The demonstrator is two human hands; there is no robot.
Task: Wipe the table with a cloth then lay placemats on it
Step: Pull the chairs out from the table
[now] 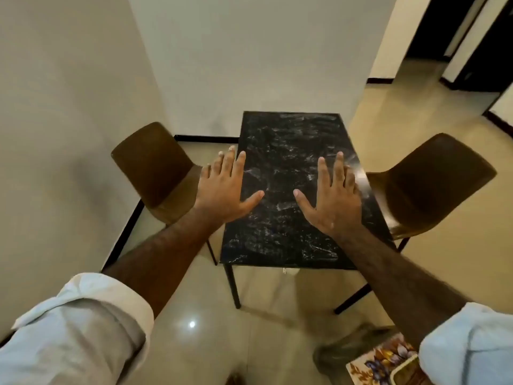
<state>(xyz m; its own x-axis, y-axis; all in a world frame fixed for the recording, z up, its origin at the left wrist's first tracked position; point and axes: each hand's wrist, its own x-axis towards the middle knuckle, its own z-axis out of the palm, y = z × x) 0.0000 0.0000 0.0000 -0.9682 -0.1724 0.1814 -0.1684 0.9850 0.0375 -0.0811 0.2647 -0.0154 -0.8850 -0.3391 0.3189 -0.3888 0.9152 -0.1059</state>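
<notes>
A small black marble-patterned table (pixel 286 134) stands ahead of me, its top bare and streaked with pale smears. My left hand (pixel 224 187) is stretched out flat above the table's left edge, fingers apart, holding nothing. My right hand (pixel 331 198) is spread the same way above the right half of the top, also holding nothing. At the bottom right, beside my right sleeve, lies a grey-green cloth (pixel 349 348) and a patterned placemat (pixel 380 362) with brown and purple shapes; both are partly hidden by my arm.
A brown chair (pixel 155 168) stands left of the table and another brown chair (pixel 433 182) right of it. White walls close the back and left. Glossy beige floor (pixel 194 323) lies between me and the table. A dark doorway (pixel 455 29) opens at the far right.
</notes>
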